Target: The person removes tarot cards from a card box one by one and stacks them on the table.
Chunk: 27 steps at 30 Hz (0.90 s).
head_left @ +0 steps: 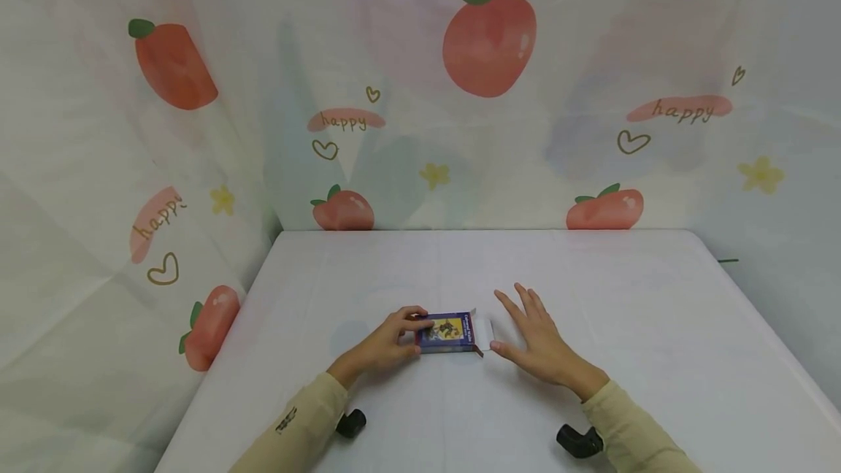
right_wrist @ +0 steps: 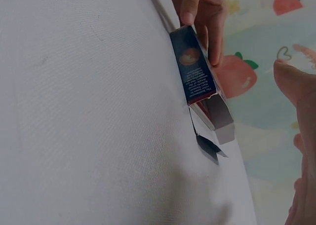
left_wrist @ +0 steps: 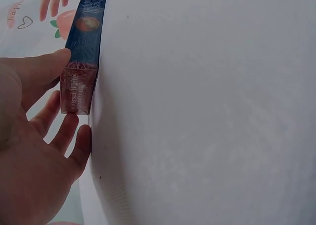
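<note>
My left hand [head_left: 393, 336] grips box [head_left: 448, 334] | my right hand [head_left: 544, 345] spread wide near white flap [head_left: 485, 333] | done: box opened; remaining: contents [right_wrist: 203, 115], dimly seen, probably still inside

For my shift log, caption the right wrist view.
Left grip holds a blue box, its end flaps open; the empty right grip stands apart.

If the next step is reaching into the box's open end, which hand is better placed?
Probably the right hand: it holds nothing and is right beside the open end of the box. The left hand grips the box near its closed end, so it seems better suited to steadying.
</note>
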Available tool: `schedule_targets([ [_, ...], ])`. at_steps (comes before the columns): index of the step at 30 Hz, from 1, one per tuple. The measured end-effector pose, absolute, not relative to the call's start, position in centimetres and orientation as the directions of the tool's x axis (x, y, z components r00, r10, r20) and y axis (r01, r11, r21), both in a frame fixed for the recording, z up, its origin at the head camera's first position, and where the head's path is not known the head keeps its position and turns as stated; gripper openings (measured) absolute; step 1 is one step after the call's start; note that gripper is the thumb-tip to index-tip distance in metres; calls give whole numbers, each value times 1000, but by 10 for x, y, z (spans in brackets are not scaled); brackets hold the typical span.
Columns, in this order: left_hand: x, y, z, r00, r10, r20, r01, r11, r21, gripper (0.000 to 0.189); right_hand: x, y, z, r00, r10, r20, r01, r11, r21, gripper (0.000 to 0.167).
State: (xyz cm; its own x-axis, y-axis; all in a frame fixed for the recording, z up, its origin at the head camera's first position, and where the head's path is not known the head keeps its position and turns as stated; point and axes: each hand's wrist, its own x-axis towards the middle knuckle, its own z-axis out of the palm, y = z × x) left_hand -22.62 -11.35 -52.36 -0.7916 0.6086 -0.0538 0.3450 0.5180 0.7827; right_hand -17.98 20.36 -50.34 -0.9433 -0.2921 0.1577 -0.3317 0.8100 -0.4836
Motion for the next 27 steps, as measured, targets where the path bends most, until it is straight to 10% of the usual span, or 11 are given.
schedule_targets([
  [27, -230, -118, -526, -789, 614, -1, 335, 432, 837, 48, -185, 201, -506, -933, -327, 153, -354, 754, -553, 71],
])
